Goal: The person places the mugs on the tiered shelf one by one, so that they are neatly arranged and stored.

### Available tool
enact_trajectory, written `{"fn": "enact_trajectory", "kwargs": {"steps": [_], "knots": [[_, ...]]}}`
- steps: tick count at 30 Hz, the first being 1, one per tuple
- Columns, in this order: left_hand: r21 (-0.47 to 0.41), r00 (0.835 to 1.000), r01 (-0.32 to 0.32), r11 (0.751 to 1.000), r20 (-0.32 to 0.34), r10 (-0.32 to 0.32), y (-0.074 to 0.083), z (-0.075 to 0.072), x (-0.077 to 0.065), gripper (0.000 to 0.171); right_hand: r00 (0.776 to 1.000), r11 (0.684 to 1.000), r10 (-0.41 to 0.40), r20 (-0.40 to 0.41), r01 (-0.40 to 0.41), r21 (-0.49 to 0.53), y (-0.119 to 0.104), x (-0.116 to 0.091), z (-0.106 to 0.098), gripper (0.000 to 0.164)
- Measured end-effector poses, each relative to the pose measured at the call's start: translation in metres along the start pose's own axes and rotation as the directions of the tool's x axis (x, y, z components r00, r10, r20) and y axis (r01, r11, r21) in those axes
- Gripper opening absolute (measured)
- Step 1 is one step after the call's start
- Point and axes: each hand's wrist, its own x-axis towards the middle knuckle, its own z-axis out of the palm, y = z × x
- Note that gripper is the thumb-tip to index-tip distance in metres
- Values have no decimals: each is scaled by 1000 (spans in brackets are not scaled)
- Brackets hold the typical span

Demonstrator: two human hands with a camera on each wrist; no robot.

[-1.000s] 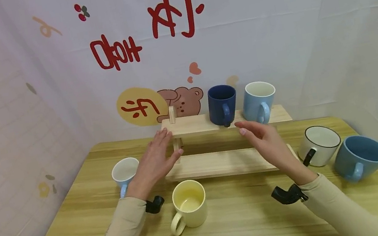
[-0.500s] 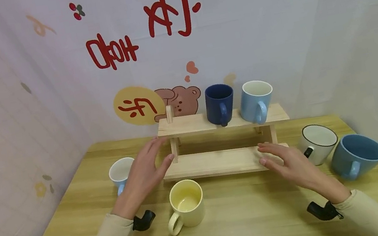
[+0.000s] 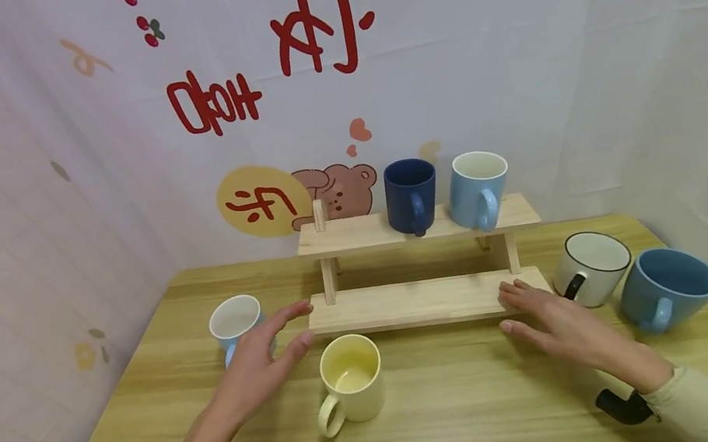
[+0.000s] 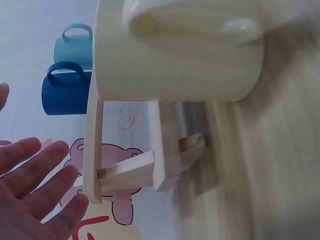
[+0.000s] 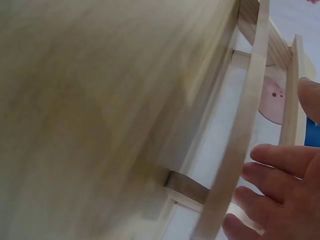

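Note:
A two-tier wooden rack (image 3: 411,304) stands mid-table. My left hand (image 3: 247,378), fingers extended and holding nothing, hovers beside the left end of its lower board. At the right end of that board my right hand (image 3: 561,327) reaches in with relaxed fingers; its fingertips overlap the board's front edge. On the upper board sit a navy mug (image 3: 409,203) and a light blue mug (image 3: 472,198), handles toward me. Between my hands a pale yellow mug (image 3: 367,396) rests upright before the rack, handle to the left; it looms large in the left wrist view.
Behind my left hand stands a light blue mug with a white inside (image 3: 233,323), partly hidden. To the right are a white mug with a black rim (image 3: 602,280) and a wide blue-grey mug (image 3: 668,292). A printed curtain (image 3: 474,57) hangs behind the wooden table (image 3: 461,423).
Both hands have come down from the upper board to the height of the lower one. The right hand has also moved to the right, away from the navy mug. The mugs have stayed put.

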Motion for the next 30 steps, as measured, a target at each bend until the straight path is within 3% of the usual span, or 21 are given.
{"fn": "enact_trajectory", "kwargs": {"steps": [7, 12, 15, 22, 30], "knots": [[-59, 1000, -17, 998, 19, 18, -5, 0, -20, 42, 1000, 1000, -13, 12, 13, -19, 2, -1, 3, 55], [-161, 994, 71, 984, 98, -56, -8, -1, -34, 38, 1000, 1000, -13, 26, 13, -14, 5, -2, 5, 56], [-240, 983, 133, 962, 159, -96, -11, -1, -41, 37, 1000, 1000, -18, 23, 19, -11, 5, -2, 6, 56], [-391, 959, 181, 902, 274, -73, -20, -1, -51, 35, 999, 1000, -14, 31, 14, -3, 4, -1, 5, 56], [-476, 902, 303, 825, 424, -87, -28, 7, -57, 37, 999, 1000, -10, 48, 10, 0, 5, -1, 5, 57]]}}
